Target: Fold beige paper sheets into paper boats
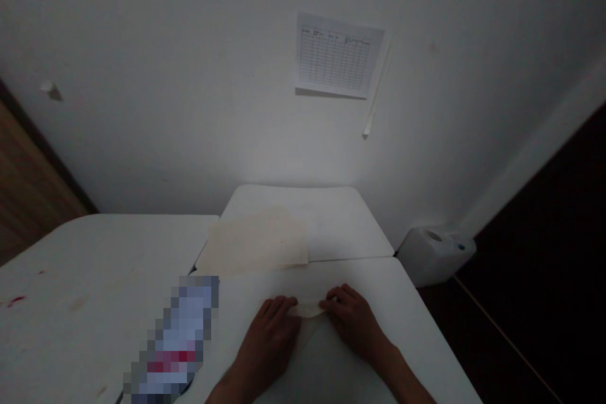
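My left hand [269, 338] and my right hand [353, 319] rest on a white table [411, 328], close together. Between them lies a pale sheet of paper [310, 341] whose far edge looks folded into a small strip. The fingers of both hands are curled down onto that folded edge, pressing or pinching it. A stack of cream paper sheets [258, 243] lies flat further back on the table, apart from both hands.
A second white table [89, 303] with red marks stands at the left. A pixelated object [173, 341] lies across the gap. A printed chart [336, 57] hangs on the white wall. A white plastic canister [435, 252] sits on the dark floor at right.
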Tool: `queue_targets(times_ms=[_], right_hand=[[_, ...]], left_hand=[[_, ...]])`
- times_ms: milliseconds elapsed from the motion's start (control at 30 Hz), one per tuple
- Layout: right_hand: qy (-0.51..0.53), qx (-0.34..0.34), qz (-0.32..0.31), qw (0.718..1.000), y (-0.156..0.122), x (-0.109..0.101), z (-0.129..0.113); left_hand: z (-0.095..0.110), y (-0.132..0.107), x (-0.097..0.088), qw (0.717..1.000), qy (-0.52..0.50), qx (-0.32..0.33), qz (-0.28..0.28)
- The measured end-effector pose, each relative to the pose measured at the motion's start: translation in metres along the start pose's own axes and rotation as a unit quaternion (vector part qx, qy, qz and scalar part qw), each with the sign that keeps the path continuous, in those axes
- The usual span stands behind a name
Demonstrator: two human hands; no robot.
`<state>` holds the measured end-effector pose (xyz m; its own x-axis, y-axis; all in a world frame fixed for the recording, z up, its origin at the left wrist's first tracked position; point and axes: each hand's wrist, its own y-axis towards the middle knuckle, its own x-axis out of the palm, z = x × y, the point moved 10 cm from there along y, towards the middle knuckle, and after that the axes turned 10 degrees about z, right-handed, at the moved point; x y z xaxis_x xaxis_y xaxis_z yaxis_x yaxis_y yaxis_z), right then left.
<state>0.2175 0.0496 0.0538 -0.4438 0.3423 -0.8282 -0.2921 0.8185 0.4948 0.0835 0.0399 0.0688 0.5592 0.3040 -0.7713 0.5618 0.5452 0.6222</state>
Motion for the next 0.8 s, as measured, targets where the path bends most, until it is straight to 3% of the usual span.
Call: queue_targets(times_ms=[500, 800], right_hand=[[0.052, 0.047, 0.020, 0.997, 0.005, -0.003, 0.008], [0.018, 0.033, 0.012, 0.999, 0.004, -0.001, 0.005]], left_hand=[[-0.005, 0.000, 0.008, 0.996, 0.069, -0.013, -0.055], [0.006, -0.003, 0.005, 0.998, 0.035, 0.043, 0.007]])
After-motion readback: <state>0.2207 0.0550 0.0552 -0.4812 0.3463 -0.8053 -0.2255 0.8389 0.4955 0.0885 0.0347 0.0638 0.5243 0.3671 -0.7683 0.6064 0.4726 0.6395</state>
